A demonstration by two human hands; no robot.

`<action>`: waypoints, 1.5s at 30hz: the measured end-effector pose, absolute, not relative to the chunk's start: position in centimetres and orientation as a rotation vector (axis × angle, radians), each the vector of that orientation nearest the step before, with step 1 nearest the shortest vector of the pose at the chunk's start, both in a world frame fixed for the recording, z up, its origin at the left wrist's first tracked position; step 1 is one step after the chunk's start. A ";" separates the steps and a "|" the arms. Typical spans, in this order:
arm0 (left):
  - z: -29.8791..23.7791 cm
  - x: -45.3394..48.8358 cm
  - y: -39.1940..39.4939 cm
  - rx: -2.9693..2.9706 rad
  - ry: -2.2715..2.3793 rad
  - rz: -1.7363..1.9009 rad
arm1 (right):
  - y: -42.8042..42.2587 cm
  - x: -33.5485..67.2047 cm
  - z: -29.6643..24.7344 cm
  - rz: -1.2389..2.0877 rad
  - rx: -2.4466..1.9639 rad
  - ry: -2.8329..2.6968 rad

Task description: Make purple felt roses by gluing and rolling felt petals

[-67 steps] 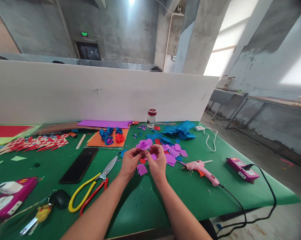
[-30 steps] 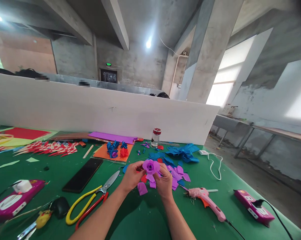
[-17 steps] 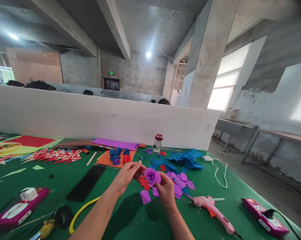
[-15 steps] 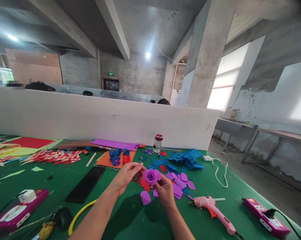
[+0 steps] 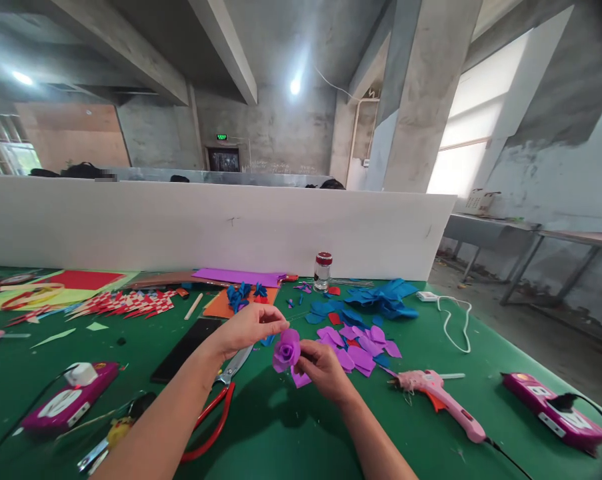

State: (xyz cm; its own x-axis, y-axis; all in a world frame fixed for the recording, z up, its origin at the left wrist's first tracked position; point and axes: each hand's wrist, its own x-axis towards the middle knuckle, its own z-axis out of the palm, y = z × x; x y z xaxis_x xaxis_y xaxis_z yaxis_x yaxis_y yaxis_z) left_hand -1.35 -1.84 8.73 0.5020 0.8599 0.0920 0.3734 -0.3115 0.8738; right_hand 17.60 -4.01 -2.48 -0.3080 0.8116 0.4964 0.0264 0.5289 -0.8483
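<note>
A purple paper rose (image 5: 286, 351) is held over the green table, its petals curled round a spiral centre. My right hand (image 5: 325, 371) pinches it from the right side, thumb and fingers closed. Just above the rose, my left hand (image 5: 253, 327) has its thumb and fingertips pressed together; a thin strand seems to run from them, but what they grip is unclear. Loose purple petals (image 5: 362, 361) lie to the right of my right hand. Beneath my left forearm are red-handled scissors (image 5: 225, 408) and a black phone (image 5: 181, 353), both partly hidden.
A pink glue gun (image 5: 443, 400) lies at right, near a purple power strip (image 5: 555, 410). Blue crepe paper (image 5: 381, 300) and a red-capped jar (image 5: 323, 272) stand farther back. A white partition (image 5: 205, 223) closes off the table's far side.
The rose has turned to face more to the left, and my left hand has moved above it. The view has shifted, and the scissors now show beneath my left forearm.
</note>
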 end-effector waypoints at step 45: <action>2.0 2.4 -0.9 1.501 0.780 0.821 | -2.5 19.7 -2.0 1.277 -0.576 -1.162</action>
